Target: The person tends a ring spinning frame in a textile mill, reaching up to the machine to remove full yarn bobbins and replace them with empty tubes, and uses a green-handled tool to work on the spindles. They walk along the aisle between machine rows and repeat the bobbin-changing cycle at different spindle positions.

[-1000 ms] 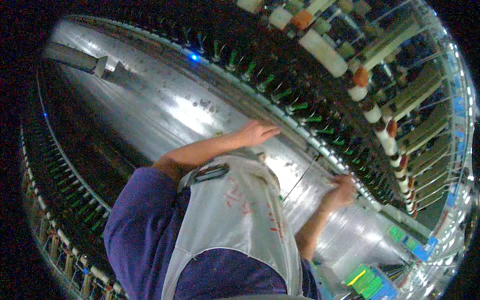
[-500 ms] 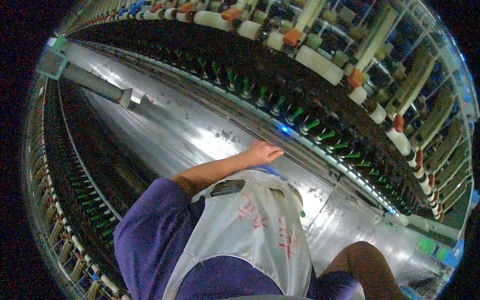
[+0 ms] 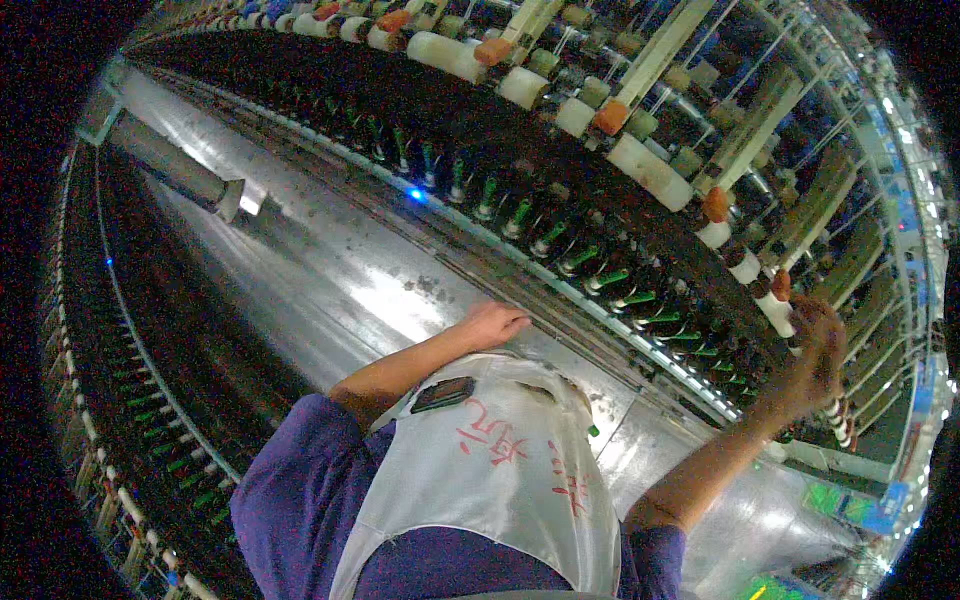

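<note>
My left hand hangs in front of the white apron, over the aisle, its fingers curled in loosely and nothing visible in them. To the right, my right hand is raised at the machine, beside the white rollers and an orange-brown end piece. Its fingers are dark and blurred, so whether they touch or pinch anything is hidden. Below the rollers runs a row of bobbins with green tops on spindles. A blue light shines on the rail beside them.
A second spinning machine lines the left side of the aisle. A grey duct with a flared end juts over the shiny metal floor. Light-coloured arms and rollers fill the upper right. A dark flat device sits in the apron pocket.
My right arm has risen from low at the right to the machine's rollers. My left hand has moved slightly left and down, its fingers curling in. The view has shifted right along the machine.
</note>
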Tool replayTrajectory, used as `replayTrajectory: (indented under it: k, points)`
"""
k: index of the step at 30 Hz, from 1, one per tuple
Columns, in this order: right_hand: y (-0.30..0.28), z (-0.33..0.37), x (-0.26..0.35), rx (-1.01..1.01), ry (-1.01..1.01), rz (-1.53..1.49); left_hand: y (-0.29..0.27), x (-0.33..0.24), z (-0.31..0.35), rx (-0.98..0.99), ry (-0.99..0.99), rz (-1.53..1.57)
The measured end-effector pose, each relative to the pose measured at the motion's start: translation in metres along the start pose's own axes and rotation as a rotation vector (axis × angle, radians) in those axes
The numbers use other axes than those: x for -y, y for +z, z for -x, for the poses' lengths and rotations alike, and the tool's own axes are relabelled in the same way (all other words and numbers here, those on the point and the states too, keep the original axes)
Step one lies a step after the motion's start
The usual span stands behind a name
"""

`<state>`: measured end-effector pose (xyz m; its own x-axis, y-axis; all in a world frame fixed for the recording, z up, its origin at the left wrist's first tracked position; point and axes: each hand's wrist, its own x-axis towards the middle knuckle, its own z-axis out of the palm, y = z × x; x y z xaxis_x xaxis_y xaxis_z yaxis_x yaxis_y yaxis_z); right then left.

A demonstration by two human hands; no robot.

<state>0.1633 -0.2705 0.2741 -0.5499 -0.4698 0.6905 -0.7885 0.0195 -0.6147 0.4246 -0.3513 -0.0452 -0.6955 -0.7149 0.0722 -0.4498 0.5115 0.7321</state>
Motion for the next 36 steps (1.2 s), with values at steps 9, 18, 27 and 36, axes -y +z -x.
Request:
replayTrajectory:
  k: [9, 18, 27, 36]
  points:
    - [0.104, 0.019, -0.023, 0.122, -0.64, 0.306, -0.013, 0.034, 0.028, -0.034, -0.094, -0.024]
    - [0.123, 0.013, -0.025, 0.019, -0.696, 0.473, -0.023, 0.041, 0.041, 0.004, -0.128, -0.044]
    - [0.12, 0.008, -0.022, 0.078, -0.744, 0.533, -0.018, 0.038, 0.036, -0.01, -0.115, -0.039]
    - [0.119, 0.006, -0.029, 0.151, -0.816, 0.493, -0.023, 0.038, 0.043, 0.008, -0.16, -0.033]
